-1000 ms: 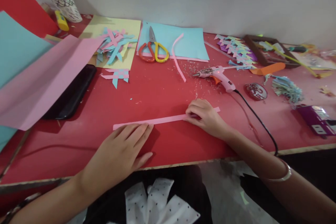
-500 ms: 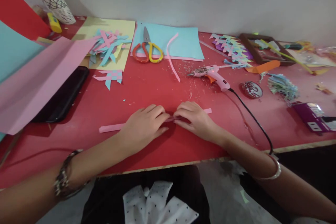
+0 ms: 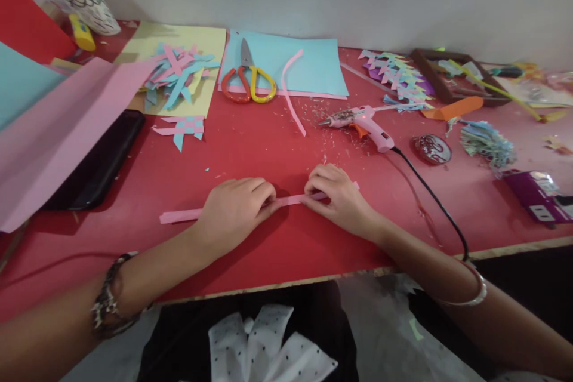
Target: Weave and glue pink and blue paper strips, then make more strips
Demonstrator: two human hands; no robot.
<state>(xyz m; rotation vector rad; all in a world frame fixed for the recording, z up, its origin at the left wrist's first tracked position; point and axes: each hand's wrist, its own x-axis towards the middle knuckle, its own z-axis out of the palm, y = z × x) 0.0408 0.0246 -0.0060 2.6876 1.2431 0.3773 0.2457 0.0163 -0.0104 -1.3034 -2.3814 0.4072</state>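
On the red bench (image 3: 277,262), in front of the glue gun (image 3: 378,134), left hand (image 3: 237,212) and right hand (image 3: 338,194) share one pink strip (image 3: 290,199), each grip pinching it.

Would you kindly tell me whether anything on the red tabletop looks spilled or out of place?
Yes: tiny pale scraps lie scattered about the front of the pink glue gun, like litter on the red tabletop. The narrow pink paper strip held by the left hand and right hand shows no visible tear.
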